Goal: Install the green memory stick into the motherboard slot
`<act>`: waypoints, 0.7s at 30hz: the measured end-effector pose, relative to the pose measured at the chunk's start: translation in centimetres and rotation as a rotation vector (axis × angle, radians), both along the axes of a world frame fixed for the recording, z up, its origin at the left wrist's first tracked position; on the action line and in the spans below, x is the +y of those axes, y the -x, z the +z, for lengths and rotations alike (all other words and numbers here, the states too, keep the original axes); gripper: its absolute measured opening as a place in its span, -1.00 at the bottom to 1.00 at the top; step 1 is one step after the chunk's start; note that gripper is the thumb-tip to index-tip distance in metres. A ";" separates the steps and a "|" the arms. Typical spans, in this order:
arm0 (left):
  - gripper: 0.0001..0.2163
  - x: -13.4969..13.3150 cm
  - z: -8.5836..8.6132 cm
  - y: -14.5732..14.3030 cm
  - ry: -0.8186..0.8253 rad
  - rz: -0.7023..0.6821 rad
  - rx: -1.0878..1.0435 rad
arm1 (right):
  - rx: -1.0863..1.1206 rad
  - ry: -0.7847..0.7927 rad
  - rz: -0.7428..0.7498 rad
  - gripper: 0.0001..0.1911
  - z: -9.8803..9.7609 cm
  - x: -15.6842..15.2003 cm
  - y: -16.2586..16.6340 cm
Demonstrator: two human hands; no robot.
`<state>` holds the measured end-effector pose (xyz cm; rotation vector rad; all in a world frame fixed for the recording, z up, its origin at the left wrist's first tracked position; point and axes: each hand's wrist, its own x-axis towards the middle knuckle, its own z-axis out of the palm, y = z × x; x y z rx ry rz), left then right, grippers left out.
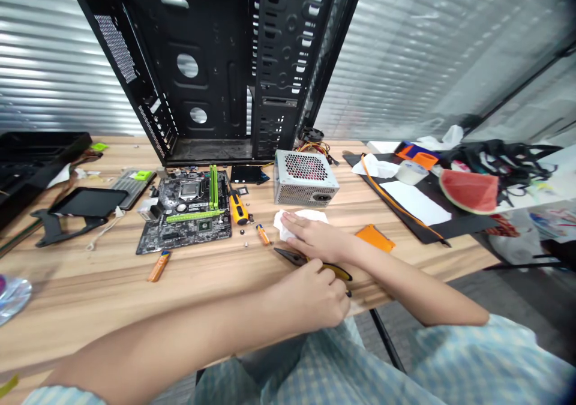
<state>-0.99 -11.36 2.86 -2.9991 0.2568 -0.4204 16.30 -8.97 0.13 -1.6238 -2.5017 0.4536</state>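
Observation:
My right hand [315, 237] lies flat on a white tissue [299, 219] on the wooden table [90, 285], fingers stretched out over it. My left hand [315, 297] is curled at the table's front edge, closed around the yellow-and-black handles of a pair of pliers [292, 256]. The dark jaws of the pliers point left, just below my right hand. A motherboard [186, 213] with green slots lies further left, and a silver power supply [303, 177] stands just behind the tissue.
An open black computer case [216, 63] stands at the back. A yellow screwdriver [238, 207], small orange bits, loose screws and an orange card [375, 238] lie nearby. A black mat at right carries paper, tape and a watermelon slice [468, 190]. Black panels lie at left.

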 end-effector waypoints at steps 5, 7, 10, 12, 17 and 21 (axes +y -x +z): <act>-0.91 -0.1 0.1 0.2 0.014 0.020 -0.002 | -0.005 0.003 -0.038 -0.36 0.1 -1.1 -1.5; -0.89 -0.1 0.1 0.2 0.028 0.023 0.005 | -0.014 -0.029 -0.072 -0.37 -0.2 -1.6 -2.2; -0.89 -0.1 0.1 0.1 0.048 0.031 0.020 | -0.038 -0.041 -0.101 -0.36 -0.5 -2.1 -3.0; -0.89 -0.1 0.1 0.1 0.051 0.040 0.022 | -0.051 -0.022 -0.116 -0.34 -0.6 -2.0 -3.2; -0.90 -0.2 -0.2 0.1 0.032 0.041 0.007 | -0.042 0.005 -0.143 -0.30 -0.9 -0.7 -2.9; -0.91 -0.3 -0.2 0.0 0.011 0.042 -0.003 | -0.018 0.051 -0.073 -0.23 -0.8 0.9 -2.2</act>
